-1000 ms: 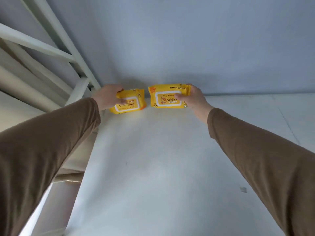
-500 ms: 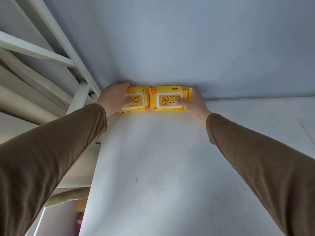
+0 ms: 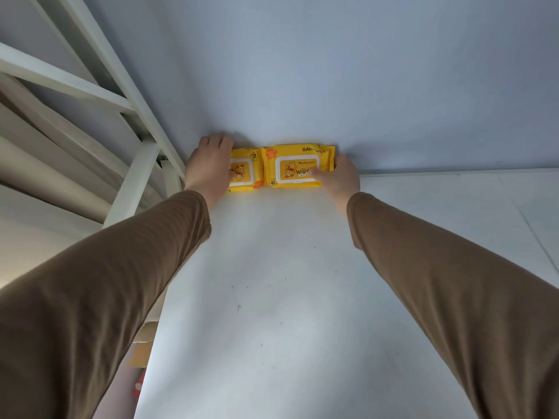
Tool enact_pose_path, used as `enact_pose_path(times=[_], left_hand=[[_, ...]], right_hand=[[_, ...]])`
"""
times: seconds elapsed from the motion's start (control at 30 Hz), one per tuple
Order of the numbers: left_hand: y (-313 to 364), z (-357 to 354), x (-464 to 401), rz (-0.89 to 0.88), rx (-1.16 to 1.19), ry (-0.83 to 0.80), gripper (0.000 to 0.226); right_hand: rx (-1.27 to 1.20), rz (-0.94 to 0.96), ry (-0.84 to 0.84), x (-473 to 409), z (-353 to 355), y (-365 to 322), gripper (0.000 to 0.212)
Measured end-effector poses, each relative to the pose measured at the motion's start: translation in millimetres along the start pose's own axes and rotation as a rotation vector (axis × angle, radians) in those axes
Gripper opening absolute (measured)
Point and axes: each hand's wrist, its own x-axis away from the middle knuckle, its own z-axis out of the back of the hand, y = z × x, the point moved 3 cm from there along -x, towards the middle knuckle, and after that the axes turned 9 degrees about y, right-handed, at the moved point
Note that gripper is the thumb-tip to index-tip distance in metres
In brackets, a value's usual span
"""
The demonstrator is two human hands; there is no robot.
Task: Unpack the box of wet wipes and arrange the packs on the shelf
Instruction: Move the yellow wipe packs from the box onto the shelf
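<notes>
Head view shows the white shelf [image 3: 287, 297] stretching away to the pale back wall [image 3: 332, 71], with a white frame of slanted bars [image 3: 121, 101] at its left edge. Against a second ago, when two yellow packs were held apart and short of the wall, they now lie flat on the shelf at its back edge, pushed up to the wall and touching side by side. That suggests these two packs are as good as placed, with only the letting go left before more are fetched; the box itself is not in view. The right pack [image 3: 298, 169] shows its label upright, while the left pack [image 3: 246, 172] looks turned the other way round, its number reading upside down. The left hand [image 3: 208, 167] lies over the left end of the left pack, fingers reaching over it toward the wall and covering part of its label. The right hand [image 3: 340, 176] grips the right end of the right pack, thumb pressed on the lid label. The two hands are apart, one at each outer end of the pair.
</notes>
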Motion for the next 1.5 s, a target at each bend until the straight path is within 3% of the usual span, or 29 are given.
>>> enact_pose_path(times=[0.13, 0.33, 0.5, 0.8, 1.13, 1.5], left_hand=[[21.6, 10.8, 24.1, -0.001, 0.080, 0.062, 0.055], [113.2, 18.7, 70.2, -0.094, 0.258, -0.042, 0.046], [255.3, 33.6, 114.4, -0.204, 0.375, -0.174, 0.045], [544.5, 91.2, 237.1, -0.445, 0.525, -0.199, 0.043], [798.2, 114.9, 335.6, -0.645, 0.734, -0.230, 0.036], [986.1, 6.4, 411.1, -0.700, 0.686, -0.582, 0.037]], right_hand=[[0.109, 0.033, 0.007, 21.0, 37.4, 15.8, 0.058], [0.300, 0.252, 0.012, 68.9, 134.1, 46.7, 0.040], [0.470, 0.307, 0.027, 122.2, 267.5, 110.2, 0.039], [0.550, 0.283, 0.134, 238.6, 535.3, 255.7, 0.038], [0.424, 0.075, 0.280, 294.6, 736.5, 409.1, 0.026], [0.393, -0.328, 0.153, 291.0, 848.5, 599.1, 0.031]])
